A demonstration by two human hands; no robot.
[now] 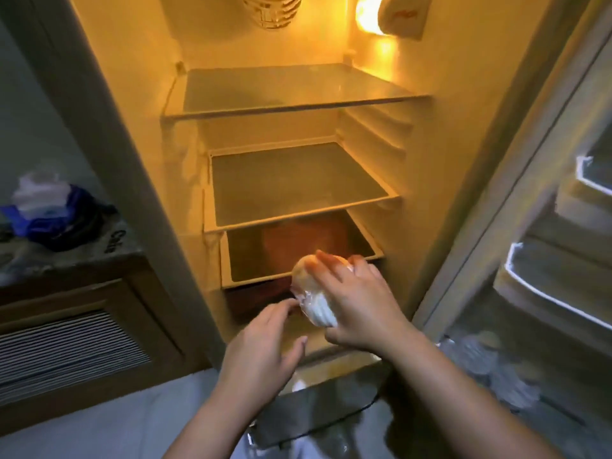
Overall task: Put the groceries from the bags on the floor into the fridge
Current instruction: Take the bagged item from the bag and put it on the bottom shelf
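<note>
Right hand [356, 301] reaching forward, fingers curled over a plastic-wrapped pale bundle [311, 293], held at the front edge of the lowest shelf [231, 276] of the open fridge [139, 127]. Left hand [265, 346] just beside, fingers relaxed, grasping nothing.

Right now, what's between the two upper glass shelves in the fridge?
Head view: nothing lies between the top shelf and the middle shelf; only the fridge's lit back wall shows.

Home kitchen, open fridge [298, 104] with glass shelves, wooden cabinet [76, 326] beside it
</note>
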